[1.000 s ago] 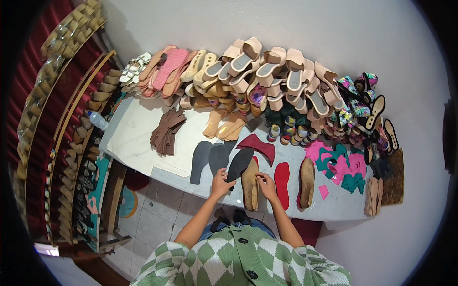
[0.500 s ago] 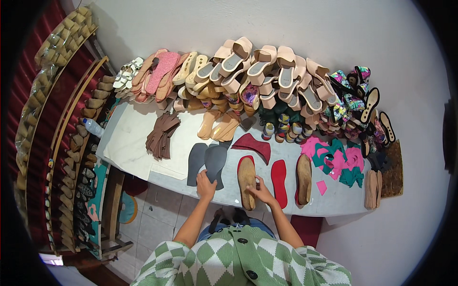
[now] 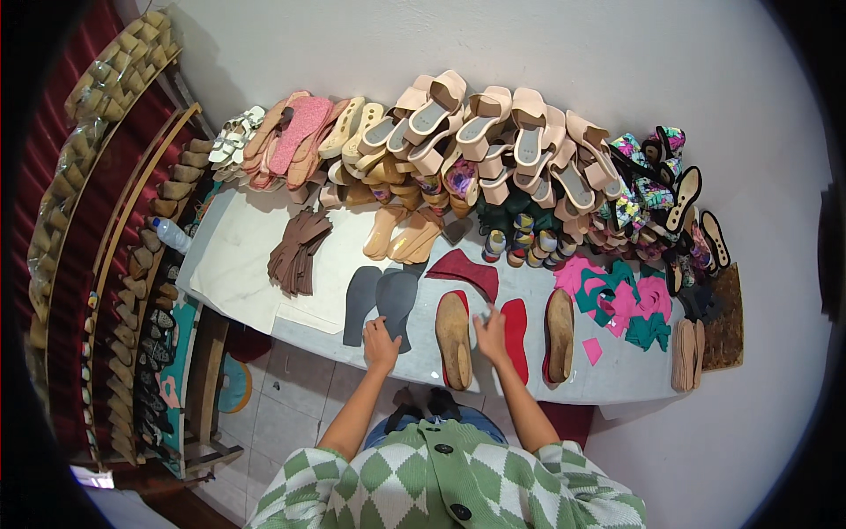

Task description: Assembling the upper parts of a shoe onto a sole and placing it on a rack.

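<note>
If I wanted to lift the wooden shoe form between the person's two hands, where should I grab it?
Probably around the middle of the wooden shoe form, from above, squeezing both long sides: it is long, narrow and rounded, and its length runs up the picture. The right hand, just to its right, seems well placed.

Table top (image 3: 617, 381) is pale grey. Ref point: flat red sole piece (image 3: 516, 346), lying directly on it.

Relative to red piece:
- 2 brown shoe lasts: 1 just left (image 3: 454, 344), 1 just right (image 3: 559, 339), both on their long sides to it.
- Dark grey sole shapes (image 3: 397, 294): farther left.
- White sheet (image 3: 242, 247): far left.
- Maroon cutout (image 3: 464, 271): behind, slightly left.
- Pink and teal scraps (image 3: 624, 298): behind, right.
- 1 small pink patch (image 3: 591, 352): right.
- Beige sole stack (image 3: 684, 354): far right.
- Shoe heap (image 3: 530, 141): well behind.
</note>
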{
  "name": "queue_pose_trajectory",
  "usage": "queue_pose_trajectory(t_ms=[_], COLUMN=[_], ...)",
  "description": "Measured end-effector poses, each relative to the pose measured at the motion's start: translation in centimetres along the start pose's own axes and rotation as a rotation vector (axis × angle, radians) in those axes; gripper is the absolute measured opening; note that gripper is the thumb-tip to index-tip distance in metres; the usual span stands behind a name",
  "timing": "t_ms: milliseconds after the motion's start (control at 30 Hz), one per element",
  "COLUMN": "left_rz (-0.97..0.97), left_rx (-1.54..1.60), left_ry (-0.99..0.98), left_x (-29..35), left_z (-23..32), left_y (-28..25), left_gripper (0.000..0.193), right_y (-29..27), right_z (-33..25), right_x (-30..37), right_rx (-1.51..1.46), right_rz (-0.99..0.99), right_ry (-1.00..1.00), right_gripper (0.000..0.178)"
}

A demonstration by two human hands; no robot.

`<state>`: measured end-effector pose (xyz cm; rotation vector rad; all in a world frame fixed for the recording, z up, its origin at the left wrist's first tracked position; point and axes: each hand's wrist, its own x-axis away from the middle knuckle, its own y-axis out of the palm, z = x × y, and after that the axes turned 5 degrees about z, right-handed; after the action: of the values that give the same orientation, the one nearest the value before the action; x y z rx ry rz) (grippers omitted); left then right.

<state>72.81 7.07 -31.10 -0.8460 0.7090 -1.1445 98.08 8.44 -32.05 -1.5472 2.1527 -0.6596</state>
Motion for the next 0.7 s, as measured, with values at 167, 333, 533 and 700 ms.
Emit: queue_pose_trajectory(t_ms=[167,333,533,700], left_rz=[-0.039,-0.053,0.117,-0.017], left_rx=[0.019,0.033,0.088,0.425], left_ry=[-0.007,0.01,0.088,0.173], left_x=[0.1,0.3,0.2,-0.5], left_z=[0.4,-0.1,0.6,1.4], left_y=[-0.5,-0.5,-0.5,2.8], left_gripper=[0.058,0.058,0.047,0.04], right_y=[-1.5,-1.3,-2.9,-3.5], right_z=[0.2,1.8,3.4,1.7], right_x=[-6.1,-9.1,-8.1,-7.3], right_rx=[0.147,0.192,-0.065,-0.317], right_rz=[0.017,-0.034,-0.004,0.033], right_ry=[0.075,0.136,0.07,0.247], right_gripper=[0.065,0.054,0.038,0.04])
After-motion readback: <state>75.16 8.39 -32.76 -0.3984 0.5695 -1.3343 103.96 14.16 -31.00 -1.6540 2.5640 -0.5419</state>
